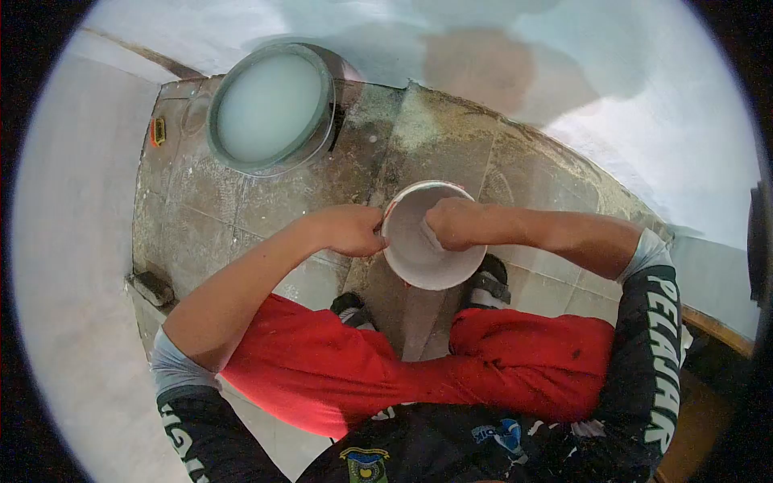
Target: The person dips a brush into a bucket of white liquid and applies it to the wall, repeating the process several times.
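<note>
A white bucket (pixel 435 278) with a pale, whitish inside stands between my feet. My left hand (pixel 358 231) is closed on its left rim, thumb and fingers pinching the edge. Reaching in from the right, my right hand (pixel 455 224) is down inside the bucket with its fingers curled. A whitish edge shows beside those fingers, but what it belongs to I cannot make out.
A large round tub (pixel 216 133) of cloudy whitish liquid stands against the wall at upper left. A small red and yellow packet (pixel 158 131) lies on the stained tile floor (pixel 282 211). A dark block (pixel 151 288) sits by the left wall.
</note>
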`<state>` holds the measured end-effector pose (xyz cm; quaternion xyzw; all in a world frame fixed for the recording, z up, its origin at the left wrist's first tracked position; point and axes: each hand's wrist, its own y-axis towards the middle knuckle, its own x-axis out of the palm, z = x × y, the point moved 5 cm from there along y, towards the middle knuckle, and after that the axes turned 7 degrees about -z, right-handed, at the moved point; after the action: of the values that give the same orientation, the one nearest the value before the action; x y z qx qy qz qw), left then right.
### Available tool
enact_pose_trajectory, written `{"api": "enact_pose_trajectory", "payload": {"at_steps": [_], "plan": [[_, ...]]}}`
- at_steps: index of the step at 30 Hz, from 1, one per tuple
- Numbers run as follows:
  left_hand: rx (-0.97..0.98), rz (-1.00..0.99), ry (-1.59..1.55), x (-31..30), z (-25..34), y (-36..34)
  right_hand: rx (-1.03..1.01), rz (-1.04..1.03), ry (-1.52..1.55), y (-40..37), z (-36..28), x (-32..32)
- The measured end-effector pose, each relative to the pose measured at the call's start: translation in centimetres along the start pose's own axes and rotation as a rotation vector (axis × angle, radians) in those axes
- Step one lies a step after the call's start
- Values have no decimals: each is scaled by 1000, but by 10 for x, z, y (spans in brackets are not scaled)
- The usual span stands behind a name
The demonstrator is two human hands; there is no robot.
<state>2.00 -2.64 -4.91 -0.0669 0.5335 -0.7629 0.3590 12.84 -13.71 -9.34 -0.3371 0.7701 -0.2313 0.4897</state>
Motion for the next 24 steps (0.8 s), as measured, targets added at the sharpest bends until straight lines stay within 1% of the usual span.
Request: {"api": "enact_pose_trajectory", "payload": {"at_steps": [3, 5, 6, 8, 11, 13, 14, 16, 17, 19, 20, 22, 24], "plan": [[35, 46, 9, 1, 0, -2, 14, -4, -20, 0, -2, -5], [105, 168, 4, 1, -4, 2, 16, -24, -10, 0, -2, -4], [105, 168, 4, -1, -3, 2, -4, -10, -20, 0, -4, -3], [23, 39, -4, 2, -4, 3, -22, 2, -29, 0, -3, 1], [50, 30, 8, 0, -1, 1, -62, 63, -44, -2, -5, -2], [57, 40, 7, 4, -7, 8, -54, 231, -88, -1, -4, 1], [63, 50, 6, 6, -9, 11, -53, 228, -91, 2, -1, 4], [67, 52, 6, 3, -5, 6, -164, 275, -220, 4, -8, -1], [68, 52, 9, 2, -4, 5, -165, 273, -223, 7, -9, -2], [63, 55, 16, 3, -4, 6, -166, 103, -227, 11, -13, -1], [56, 57, 26, 2, -5, 6, -165, 102, -231, 13, -9, 1], [37, 42, 26, -1, 0, 2, -203, 204, -164, 19, -6, -3], [18, 15, 19, 3, -2, 0, -210, 194, -187, 22, -6, -3]]}}
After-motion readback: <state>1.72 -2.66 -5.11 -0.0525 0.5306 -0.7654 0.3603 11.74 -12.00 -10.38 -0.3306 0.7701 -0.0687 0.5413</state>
